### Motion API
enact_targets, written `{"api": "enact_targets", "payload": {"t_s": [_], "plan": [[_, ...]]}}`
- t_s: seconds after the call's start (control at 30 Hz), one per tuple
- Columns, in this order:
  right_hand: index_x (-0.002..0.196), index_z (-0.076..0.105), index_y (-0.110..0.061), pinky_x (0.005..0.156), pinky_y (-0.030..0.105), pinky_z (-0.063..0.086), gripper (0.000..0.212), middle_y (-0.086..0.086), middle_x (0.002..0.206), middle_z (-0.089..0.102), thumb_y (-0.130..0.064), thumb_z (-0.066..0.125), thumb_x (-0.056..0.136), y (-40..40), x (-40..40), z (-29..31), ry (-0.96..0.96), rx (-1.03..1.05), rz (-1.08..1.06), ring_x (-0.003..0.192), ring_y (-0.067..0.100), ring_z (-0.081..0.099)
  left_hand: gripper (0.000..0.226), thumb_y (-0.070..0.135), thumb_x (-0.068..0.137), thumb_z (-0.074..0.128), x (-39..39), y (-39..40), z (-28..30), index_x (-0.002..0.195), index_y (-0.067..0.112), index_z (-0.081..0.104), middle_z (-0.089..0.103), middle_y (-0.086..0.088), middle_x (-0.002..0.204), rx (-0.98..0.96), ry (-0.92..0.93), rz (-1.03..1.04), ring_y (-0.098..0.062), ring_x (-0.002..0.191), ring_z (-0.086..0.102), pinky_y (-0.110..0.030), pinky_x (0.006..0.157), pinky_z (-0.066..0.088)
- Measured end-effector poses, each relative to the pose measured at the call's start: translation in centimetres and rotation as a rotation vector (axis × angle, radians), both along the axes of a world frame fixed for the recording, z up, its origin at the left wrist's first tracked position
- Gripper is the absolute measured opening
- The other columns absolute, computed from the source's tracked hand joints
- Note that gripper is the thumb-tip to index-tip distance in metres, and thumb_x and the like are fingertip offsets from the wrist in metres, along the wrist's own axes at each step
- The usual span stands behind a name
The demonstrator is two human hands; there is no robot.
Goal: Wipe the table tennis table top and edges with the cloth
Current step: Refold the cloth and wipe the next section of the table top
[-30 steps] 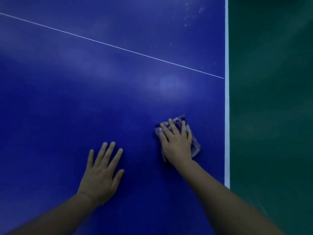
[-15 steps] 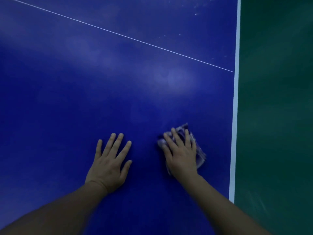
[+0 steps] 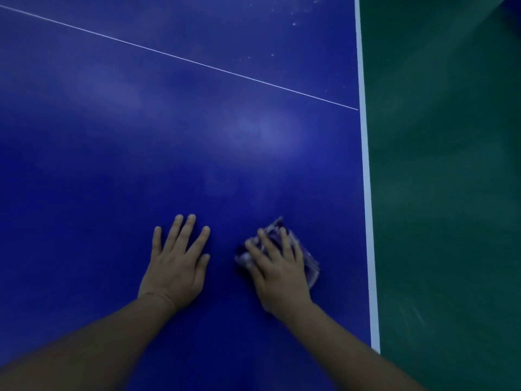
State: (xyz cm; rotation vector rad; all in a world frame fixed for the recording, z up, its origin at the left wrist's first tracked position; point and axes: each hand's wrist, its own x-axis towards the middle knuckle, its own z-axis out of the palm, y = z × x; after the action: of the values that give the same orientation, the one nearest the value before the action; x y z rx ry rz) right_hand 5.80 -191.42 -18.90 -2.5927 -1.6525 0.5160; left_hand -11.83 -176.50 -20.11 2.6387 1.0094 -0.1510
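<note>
The blue table tennis table top [image 3: 141, 165] fills most of the view. Its white edge stripe [image 3: 366, 179] runs down the right side. A thin white centre line [image 3: 180, 58] crosses it diagonally. My right hand [image 3: 279, 272] presses flat, fingers straight, on a small checked cloth [image 3: 308, 261] lying on the table near the right edge. Most of the cloth is hidden under the hand. My left hand [image 3: 177, 263] rests flat on the bare table top, fingers spread, just left of the cloth.
A dark green floor [image 3: 451, 193] lies beyond the table's right edge. Pale specks [image 3: 293, 24] dot the table top at the far right. A lighter hazy patch [image 3: 270, 136] shows ahead of the cloth.
Both hands have drawn closer together and sit lower in the view. The cloth has slid back toward me under my right hand.
</note>
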Motion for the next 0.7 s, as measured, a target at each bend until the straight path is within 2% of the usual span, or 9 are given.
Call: {"api": "enact_targets", "payload": {"t_s": [0.07, 0.13, 0.27, 0.37, 0.43, 0.5, 0.57, 0.63, 0.7], "plan": [[0.154, 0.022, -0.043, 0.121, 0.053, -0.006, 0.056, -0.012, 0.167, 0.007, -0.061, 0.012, 0.102, 3.3, -0.2, -0.4, 0.041, -0.001, -0.215, 0.152, 0.023, -0.017, 0.069, 0.050, 0.094, 0.014, -0.1, 0.2, -0.1, 0.154, 0.021, 0.030, 0.010, -0.006, 0.165, -0.014, 0.003, -0.004, -0.022, 0.152, -0.004, -0.052, 0.121, -0.007], [0.155, 0.021, -0.042, 0.118, 0.051, -0.012, 0.057, -0.011, 0.167, 0.006, -0.061, 0.015, 0.102, 5.0, -2.0, -0.5, 0.068, 0.002, -0.323, 0.152, 0.025, -0.016, 0.068, 0.050, 0.094, 0.014, -0.3, 0.3, -0.2, 0.156, 0.023, 0.023, 0.001, -0.004, 0.166, -0.017, 0.001, -0.014, -0.019, 0.151, -0.014, -0.049, 0.120, -0.015], [0.148, 0.038, -0.041, 0.120, 0.053, 0.012, 0.047, -0.008, 0.162, 0.029, -0.055, 0.024, 0.105, -0.5, -7.9, 0.0, -0.004, 0.067, -0.091, 0.153, 0.030, 0.009, 0.060, 0.046, 0.103, 0.017, -0.6, 0.7, -0.1, 0.159, 0.024, 0.007, -0.013, -0.003, 0.165, -0.042, 0.047, -0.054, -0.020, 0.148, -0.025, -0.049, 0.118, -0.017], [0.148, 0.036, -0.044, 0.120, 0.048, 0.009, 0.044, -0.014, 0.162, 0.026, -0.055, 0.028, 0.106, -7.2, -8.7, 0.2, -0.005, 0.014, 0.143, 0.154, 0.026, 0.005, 0.061, 0.044, 0.103, 0.025, -1.5, 0.0, 0.7, 0.159, 0.022, 0.010, -0.006, -0.006, 0.166, -0.001, 0.111, -0.098, -0.024, 0.152, -0.015, -0.054, 0.120, -0.008], [0.150, 0.031, -0.045, 0.119, 0.048, 0.006, 0.046, -0.014, 0.164, 0.022, -0.055, 0.021, 0.106, -8.1, -6.5, 0.4, -0.025, -0.027, 0.186, 0.154, 0.024, -0.001, 0.058, 0.041, 0.102, 0.033, -3.0, -1.6, 1.5, 0.156, 0.020, 0.028, 0.011, -0.010, 0.165, 0.024, 0.095, -0.124, -0.027, 0.153, 0.002, -0.058, 0.121, 0.002], [0.153, 0.026, -0.046, 0.121, 0.049, 0.001, 0.049, -0.014, 0.165, 0.013, -0.056, 0.017, 0.105, -5.7, -5.1, 0.5, 0.003, -0.049, 0.064, 0.153, 0.021, -0.011, 0.053, 0.039, 0.100, 0.036, -5.2, -3.9, 2.0, 0.147, 0.016, 0.047, 0.030, -0.014, 0.159, 0.032, 0.051, -0.108, -0.031, 0.150, 0.021, -0.061, 0.119, 0.015], [0.154, 0.022, -0.045, 0.121, 0.050, -0.005, 0.051, -0.014, 0.166, 0.006, -0.056, 0.018, 0.105, -2.1, -5.1, 0.5, 0.033, -0.043, -0.160, 0.152, 0.022, -0.015, 0.057, 0.043, 0.098, 0.029, -7.5, -6.5, 1.8, 0.140, 0.013, 0.055, 0.041, -0.016, 0.153, 0.012, 0.021, -0.089, -0.033, 0.145, 0.033, -0.062, 0.116, 0.022], [0.155, 0.021, -0.044, 0.120, 0.051, -0.009, 0.053, -0.012, 0.167, 0.004, -0.057, 0.016, 0.103, 0.5, -6.5, 0.2, 0.061, -0.029, -0.307, 0.152, 0.025, -0.016, 0.067, 0.048, 0.102, 0.012, -9.4, -8.4, 1.3, 0.141, 0.012, 0.053, 0.041, -0.016, 0.153, -0.004, 0.040, -0.092, -0.032, 0.144, 0.033, -0.059, 0.116, 0.018], [0.154, 0.024, -0.042, 0.121, 0.053, -0.004, 0.055, -0.010, 0.167, 0.009, -0.058, 0.012, 0.102, 0.5, -9.1, 0.1, 0.039, 0.007, -0.274, 0.153, 0.027, -0.012, 0.073, 0.050, 0.102, 0.003, -10.6, -9.3, 0.7, 0.146, 0.012, 0.047, 0.035, -0.015, 0.156, 0.001, 0.051, -0.100, -0.029, 0.146, 0.026, -0.056, 0.117, 0.011]]}}
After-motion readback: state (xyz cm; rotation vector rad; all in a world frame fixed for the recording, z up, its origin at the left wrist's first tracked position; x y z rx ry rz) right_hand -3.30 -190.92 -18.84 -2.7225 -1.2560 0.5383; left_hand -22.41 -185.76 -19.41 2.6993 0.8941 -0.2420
